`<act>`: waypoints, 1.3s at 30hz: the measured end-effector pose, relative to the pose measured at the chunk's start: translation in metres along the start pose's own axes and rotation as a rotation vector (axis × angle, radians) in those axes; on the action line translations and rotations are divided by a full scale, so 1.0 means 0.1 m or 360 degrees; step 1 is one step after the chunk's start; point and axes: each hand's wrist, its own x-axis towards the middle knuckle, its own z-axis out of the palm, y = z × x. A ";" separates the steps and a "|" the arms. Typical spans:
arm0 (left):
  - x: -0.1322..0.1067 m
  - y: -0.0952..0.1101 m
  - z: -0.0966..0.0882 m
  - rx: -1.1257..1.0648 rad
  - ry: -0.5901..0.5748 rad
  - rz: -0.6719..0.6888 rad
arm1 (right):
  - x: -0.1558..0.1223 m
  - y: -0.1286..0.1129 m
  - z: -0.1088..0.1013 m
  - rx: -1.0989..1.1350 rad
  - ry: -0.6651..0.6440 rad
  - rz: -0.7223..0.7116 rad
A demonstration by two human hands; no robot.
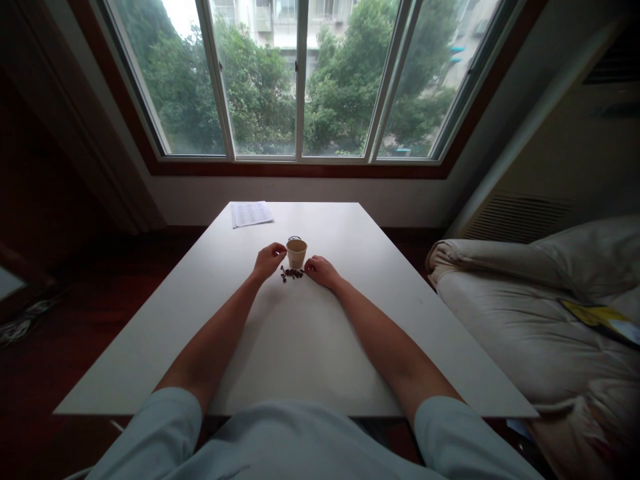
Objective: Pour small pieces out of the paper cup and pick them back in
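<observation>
A small light-brown paper cup stands upright on the white table, its open mouth facing up. Just in front of its base lies a loose cluster of small dark reddish-brown pieces, too small to name. My left hand is at the cup's left side, fingers bent and pinched together by its rim; whether they touch the cup or hold something is unclear. At the right end of the cluster, my right hand rests low over the table, its fingertips closed at a dark piece.
Behind the cup a thin dark looped item shows in part. Printed paper sheets lie at the table's far left corner. To the right is a pale padded couch with a yellow and black item. A window spans the far wall.
</observation>
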 end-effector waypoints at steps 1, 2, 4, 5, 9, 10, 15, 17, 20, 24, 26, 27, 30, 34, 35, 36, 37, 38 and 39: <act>0.02 0.02 0.02 -0.0068 0.0017 -0.0013 | 0.00 0.00 0.00 -0.0004 0.0000 0.0005; 0.04 0.04 0.04 -0.0133 0.0034 -0.0024 | 0.00 -0.01 -0.01 -0.0010 -0.0001 0.0008; 0.07 0.06 0.08 -0.0238 0.0069 -0.0050 | 0.00 -0.02 -0.01 -0.0023 -0.0001 0.0012; 0.09 0.06 0.11 -0.0277 0.0088 -0.0066 | 0.00 -0.02 -0.01 -0.0028 -0.0001 0.0014; 0.14 0.06 0.19 -0.0373 0.0150 -0.0105 | 0.01 -0.03 0.00 -0.0029 0.0005 0.0016; 0.15 0.06 0.21 -0.0385 0.0164 -0.0119 | 0.01 -0.03 0.00 -0.0030 0.0007 0.0018; 0.14 0.10 0.26 -0.0275 0.0181 -0.0145 | -0.01 -0.05 -0.02 -0.0037 0.0020 0.0014; 0.13 0.12 0.25 -0.0171 0.0196 -0.0092 | -0.01 -0.06 -0.03 -0.0032 0.0013 0.0008; 0.10 0.14 0.21 -0.0070 0.0268 -0.0005 | 0.00 -0.08 -0.05 -0.0045 -0.0012 -0.0002; 0.09 0.10 0.15 -0.0026 0.0321 0.0018 | 0.01 -0.11 -0.05 -0.0079 -0.0037 -0.0040; 0.07 0.05 0.12 -0.0001 0.0325 -0.0003 | 0.02 -0.12 -0.06 -0.0095 -0.0043 -0.0038; 0.06 0.02 0.11 0.0018 0.0324 -0.0014 | 0.02 -0.12 -0.06 -0.0101 -0.0045 -0.0031; 0.03 -0.09 0.07 0.0090 0.0296 -0.0045 | 0.01 -0.10 -0.05 -0.0109 -0.0025 -0.0001; 0.01 -0.27 0.06 0.0190 0.0189 -0.0102 | 0.00 -0.03 -0.02 -0.0095 0.0043 0.0011; 0.00 -0.31 0.06 0.0211 0.0157 -0.0114 | 0.00 -0.02 -0.02 -0.0095 0.0052 0.0011; 0.00 -0.34 0.07 0.0234 0.0132 -0.0124 | 0.00 -0.01 -0.01 -0.0099 0.0057 0.0012; 0.01 -0.38 0.08 0.0254 0.0109 -0.0126 | 0.00 -0.01 0.00 -0.0106 0.0061 0.0017; 0.01 -0.41 0.10 0.0272 0.0089 -0.0124 | 0.00 -0.01 0.00 -0.0113 0.0063 0.0027; 0.01 -0.43 0.11 0.0286 0.0069 -0.0122 | 0.00 -0.01 0.01 -0.0117 0.0062 0.0040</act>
